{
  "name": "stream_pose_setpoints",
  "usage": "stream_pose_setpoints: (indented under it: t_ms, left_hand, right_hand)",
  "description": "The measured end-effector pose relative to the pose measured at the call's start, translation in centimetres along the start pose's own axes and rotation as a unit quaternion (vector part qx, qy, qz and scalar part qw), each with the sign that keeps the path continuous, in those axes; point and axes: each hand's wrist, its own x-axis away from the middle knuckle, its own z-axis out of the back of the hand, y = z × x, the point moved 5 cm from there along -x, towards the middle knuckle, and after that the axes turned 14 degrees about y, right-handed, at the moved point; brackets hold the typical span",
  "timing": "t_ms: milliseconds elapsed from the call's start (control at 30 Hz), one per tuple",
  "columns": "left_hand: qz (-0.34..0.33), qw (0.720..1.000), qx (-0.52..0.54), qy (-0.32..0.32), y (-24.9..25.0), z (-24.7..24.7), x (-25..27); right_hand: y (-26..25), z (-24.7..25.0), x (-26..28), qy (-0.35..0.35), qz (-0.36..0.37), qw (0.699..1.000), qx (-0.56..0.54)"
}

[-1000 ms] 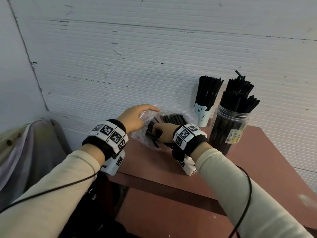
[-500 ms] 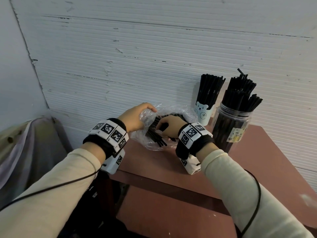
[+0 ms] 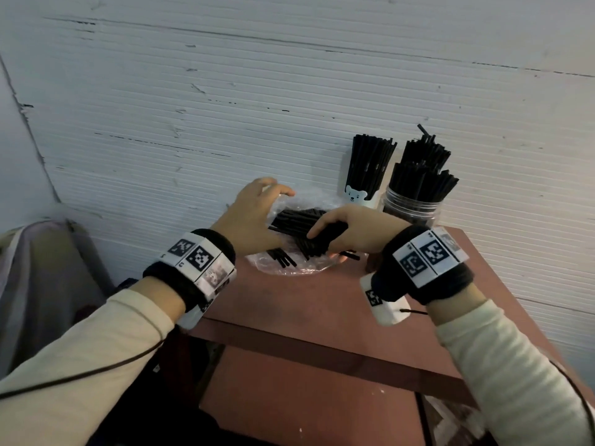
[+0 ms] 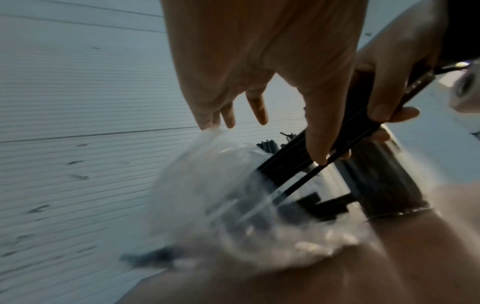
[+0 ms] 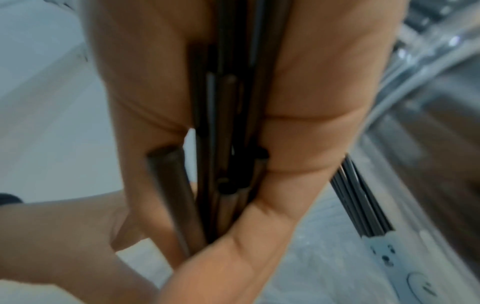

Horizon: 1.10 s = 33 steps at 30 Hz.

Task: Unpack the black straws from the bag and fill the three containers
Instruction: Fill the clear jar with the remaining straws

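A clear plastic bag (image 3: 289, 270) holding loose black straws lies on the reddish table (image 3: 322, 310) near the wall. My right hand (image 3: 351, 235) grips a bundle of black straws (image 3: 322, 239) just above the bag; the right wrist view shows the straws (image 5: 223, 102) squeezed between thumb and fingers. My left hand (image 3: 254, 217) hovers over the bag with fingers spread, their tips touching the plastic (image 4: 207, 195). Behind stand a white bear cup (image 3: 357, 196), a clear jar (image 3: 412, 210) and a third container hidden behind the jar, its straws (image 3: 425, 149) showing.
The ribbed white wall rises directly behind the containers. Grey cloth (image 3: 38, 268) is draped at the left, beyond the table's edge. A lower shelf (image 3: 306, 397) runs under the tabletop. Bare tabletop lies in front of the bag.
My right hand has closed round a bundle of straws and raised it from the bag towards the right. My left hand has released the bag's rim and spread its fingers.
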Motion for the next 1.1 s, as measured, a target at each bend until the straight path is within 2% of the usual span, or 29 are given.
stream_pose_setpoints:
  t_ms: [67, 167, 233, 333, 400, 467, 567, 667, 767, 833, 933, 1000, 1100]
  left_hand:
    - [-0.051, 0.998, -0.014, -0.017, 2.2, -1.0, -0.2]
    - [-0.088, 0.993, -0.013, -0.081, 5.1, -3.1, -0.7]
    - [-0.090, 0.989, -0.030, -0.112, 6.8, -4.0, -0.7]
    - [-0.051, 0.991, -0.048, -0.114, 8.4, -4.5, -0.9]
    - [-0.025, 0.994, -0.008, -0.106, 9.3, -4.7, -1.1]
    - [0.005, 0.993, 0.075, -0.092, 10.2, -4.7, -1.2]
    - [0.065, 0.979, 0.176, -0.085, 11.2, -5.2, -1.2]
    - [0.101, 0.955, 0.267, -0.087, 12.2, -6.4, -1.0]
    - [0.131, 0.929, 0.331, -0.102, 12.1, -7.8, -0.5]
    - [0.157, 0.909, 0.362, -0.135, 11.7, -8.8, -0.1]
    - [0.175, 0.899, 0.366, -0.168, 11.0, -9.7, 0.2]
    - [0.190, 0.890, 0.380, -0.163, 10.9, -9.7, 0.3]
    - [0.189, 0.878, 0.411, -0.156, 11.2, -9.5, 0.5]
  right_hand:
    - [0.0, 1.0, 1.2, -0.023, 0.008, 1.000, -0.007]
    - [-0.5, 2.4, 3.1, -0.039, 0.026, 0.999, 0.012]
    - [-0.9, 3.2, 4.5, -0.041, 0.042, 0.998, 0.012]
    - [-1.3, 4.9, 6.4, -0.023, 0.063, 0.998, 0.013]
    - [-1.2, 6.7, 7.3, 0.028, 0.078, 0.997, 0.008]
    - [-1.1, 9.2, 7.9, 0.120, 0.093, 0.988, 0.007]
    - [-1.6, 12.1, 8.7, 0.288, 0.135, 0.947, -0.044]
    - [-2.7, 12.2, 8.4, 0.369, 0.197, 0.906, -0.063]
    - [-2.6, 10.3, 7.1, 0.374, 0.205, 0.904, -0.042]
    - [-2.0, 8.6, 6.3, 0.345, 0.195, 0.918, -0.003]
    - [-1.5, 6.5, 5.6, 0.291, 0.204, 0.935, 0.021]
    - [-1.5, 6.4, 5.5, 0.305, 0.213, 0.928, 0.004]
    - [-1.8, 7.1, 5.5, 0.363, 0.231, 0.903, 0.000]
